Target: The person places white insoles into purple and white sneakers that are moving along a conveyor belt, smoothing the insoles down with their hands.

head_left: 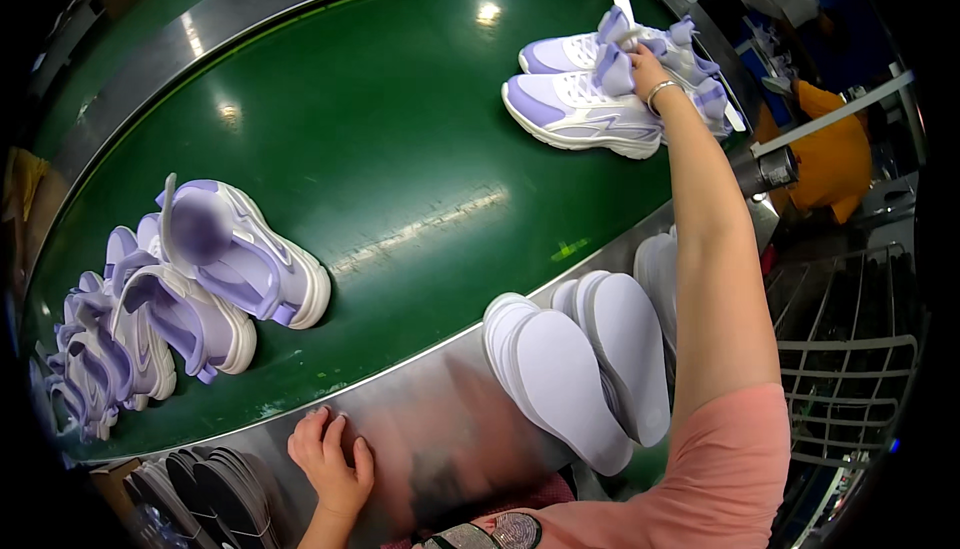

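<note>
My right arm stretches to the far right of the green conveyor belt (400, 139). There my right hand (650, 71) is closed at the opening of a white and lavender sneaker (570, 109); the fingertips are partly hidden by its tongue and collar. A matching sneaker (552, 55) stands just behind it, and more of the same sit under and beyond my wrist. Low in the view, my left hand (335, 464) lies on the metal ledge (420, 439) beside the belt, fingers apart and holding nothing.
Several lavender sneakers (300, 274) line the belt's left end. Stacks of white insoles (570, 389) lie on the ledge below my right arm. Dark insoles (235, 489) are bundled at lower left. A wire rack (850, 349) stands at right; a person in orange (830, 159) is behind.
</note>
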Tool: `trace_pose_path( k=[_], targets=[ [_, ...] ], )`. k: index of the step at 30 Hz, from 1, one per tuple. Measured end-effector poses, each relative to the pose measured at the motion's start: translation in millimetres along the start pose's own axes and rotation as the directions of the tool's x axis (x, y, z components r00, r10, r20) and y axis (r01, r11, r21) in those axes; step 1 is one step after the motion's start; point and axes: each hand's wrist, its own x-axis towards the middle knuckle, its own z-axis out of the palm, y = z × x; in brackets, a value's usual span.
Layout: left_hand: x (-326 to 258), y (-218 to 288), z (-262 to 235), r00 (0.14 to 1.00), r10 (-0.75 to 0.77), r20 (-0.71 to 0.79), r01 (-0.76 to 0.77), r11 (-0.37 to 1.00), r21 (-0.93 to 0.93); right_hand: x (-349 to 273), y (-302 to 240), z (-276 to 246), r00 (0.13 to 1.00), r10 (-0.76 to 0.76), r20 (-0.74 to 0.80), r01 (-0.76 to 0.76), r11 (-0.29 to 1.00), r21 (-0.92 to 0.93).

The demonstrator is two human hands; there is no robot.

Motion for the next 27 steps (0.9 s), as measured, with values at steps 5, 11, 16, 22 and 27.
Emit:
trace_pose_path(
  k=[5, 11, 16, 22, 27],
  targets=[
    [0, 5, 2, 1.0, 0.004, -0.02, -0.004, 1.0, 0.015, -1, -54, -10, 0.998, -0.062, 0.01, 0.062, 0.936, -0.346],
    [0, 6, 4, 0.998, 0.006, -0.068, -0.007, 1.0, -0.017, -31, -196, -48, 0.97, -0.24, -0.033, 0.233, 0.962, -0.142],
    [-1, 6, 10, 0.982, -0.088, -0.167, 0.043, 0.966, -0.256, -93, -291, -109, 0.973, -0.231, -0.008, 0.228, 0.954, 0.193],
    [-5, 63, -46, 0.881, -0.357, -0.31, -0.028, 0.614, -0.789, -213, -399, -145, 0.927, -0.369, 0.062, 0.312, 0.855, 0.414],
    [-27, 90, -56, 0.895, -0.32, -0.31, 0.06, 0.775, -0.629, -314, -416, -107, 0.902, -0.405, 0.152, 0.334, 0.875, 0.35]
  ],
)
